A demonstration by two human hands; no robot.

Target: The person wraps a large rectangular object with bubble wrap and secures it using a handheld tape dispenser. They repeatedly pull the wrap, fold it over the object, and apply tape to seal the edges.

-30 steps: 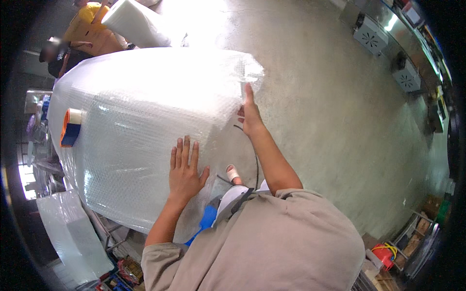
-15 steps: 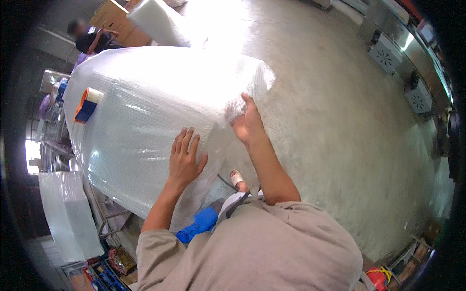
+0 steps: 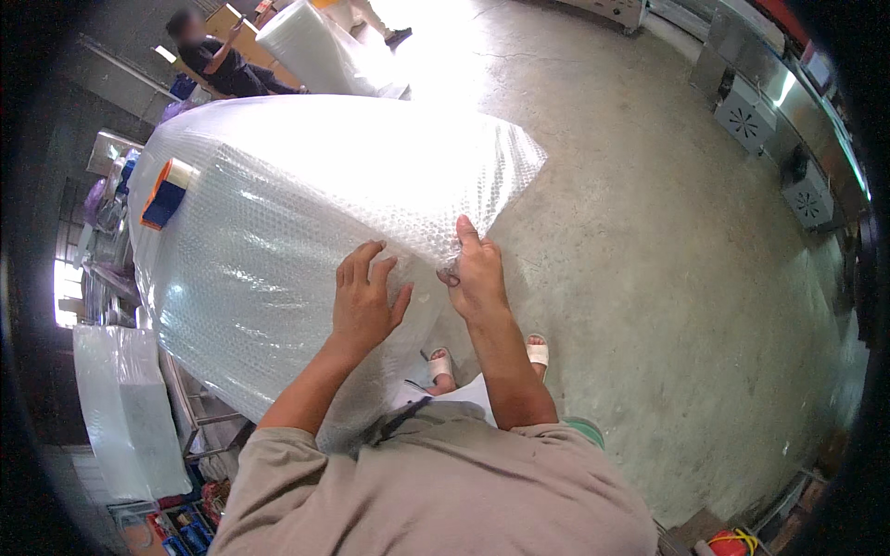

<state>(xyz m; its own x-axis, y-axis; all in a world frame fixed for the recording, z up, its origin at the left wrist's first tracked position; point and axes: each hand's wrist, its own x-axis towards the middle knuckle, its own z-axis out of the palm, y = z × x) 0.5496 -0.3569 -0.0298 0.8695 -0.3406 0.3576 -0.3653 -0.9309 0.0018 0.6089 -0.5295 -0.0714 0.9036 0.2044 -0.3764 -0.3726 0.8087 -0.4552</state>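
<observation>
A wide sheet of clear bubble wrap [image 3: 269, 213] spreads over the work surface in front of me, its far part washed out by glare. My right hand [image 3: 477, 273] is closed on the sheet's right edge, the thumb pointing up along the plastic. Over the near part of the wrap, my left hand [image 3: 364, 296] lies palm down with its fingers apart and slightly bent; it grips nothing. A thick roll of tape [image 3: 167, 195], blue and orange at its side, sits on the wrap at the far left.
A large roll of bubble wrap [image 3: 320, 46] stands at the back, near a person in dark clothes [image 3: 218, 56]. Another person's leg [image 3: 375, 18] shows beyond it. Left of the table is a wrapped pale block [image 3: 134, 417]. Concrete floor [image 3: 649, 278] extends to the right, toward metal equipment [image 3: 742, 116].
My right hand has come down and closed on the wrap's edge. The sheet's right corner has shifted right. My left hand moved slightly right. Another person's leg has appeared at the back.
</observation>
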